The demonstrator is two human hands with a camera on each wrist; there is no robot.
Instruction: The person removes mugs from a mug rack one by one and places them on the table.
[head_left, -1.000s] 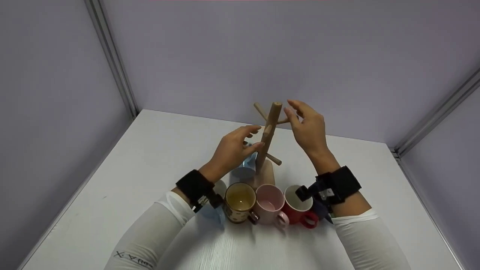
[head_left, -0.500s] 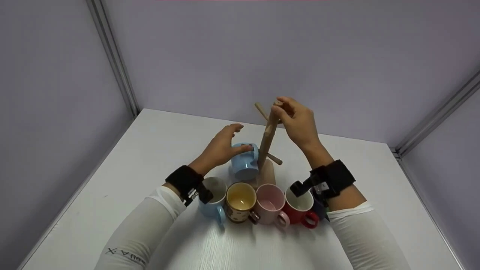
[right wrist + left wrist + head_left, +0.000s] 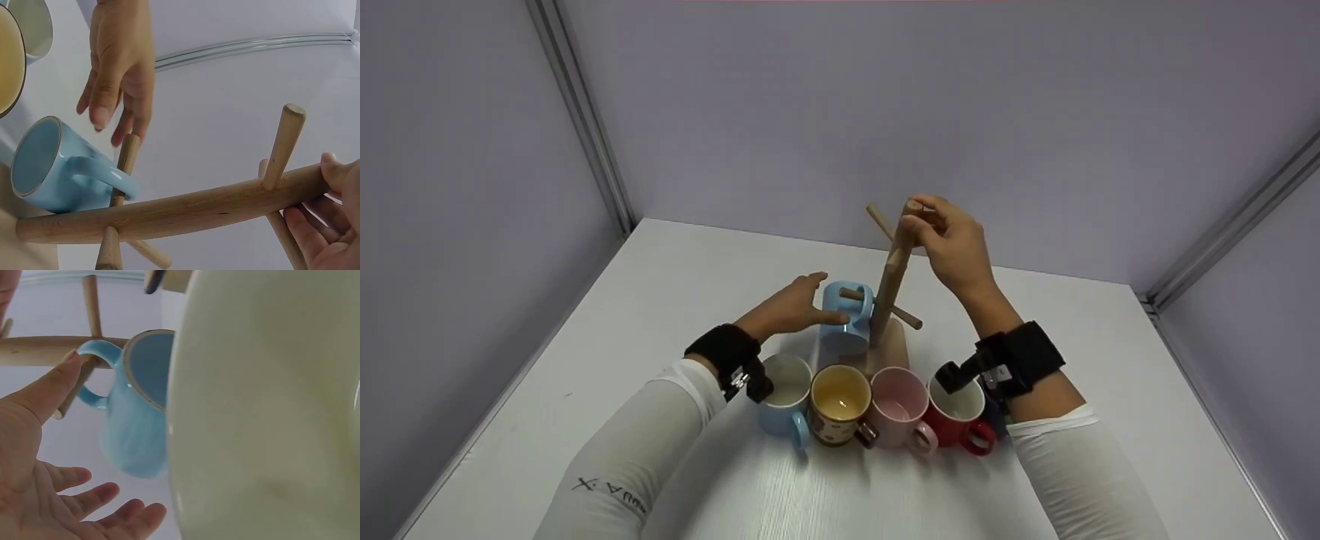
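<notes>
- We gripped the top of the wooden mug tree (image 3: 894,271) with our right hand (image 3: 952,244), fingers and thumb curled round the post; we judged this was to keep the stand from tipping while a mug hung off one side.
- The light blue mug (image 3: 846,321) hung by its handle on a low peg left of the mug tree's post, mouth tipped down and outward, just above the tree's base.
- Our left hand (image 3: 789,309) lay just left of that mug, fingers straight and slightly spread; the left wrist view showed an open palm (image 3: 34,455) holding nothing, and whether the fingertips touched the mug we could not tell.
- In front of the mug tree's base stood a row of upright mugs, close together: a pale blue mug (image 3: 784,405), a brown dotted mug (image 3: 840,406), a pink mug (image 3: 899,409) and a red mug (image 3: 958,415), handles turned toward us, probably for easy picking.
- Handwriting on our left sleeve (image 3: 607,491) began with "X."; the rest we could not read. No brands showed on the mugs.
</notes>
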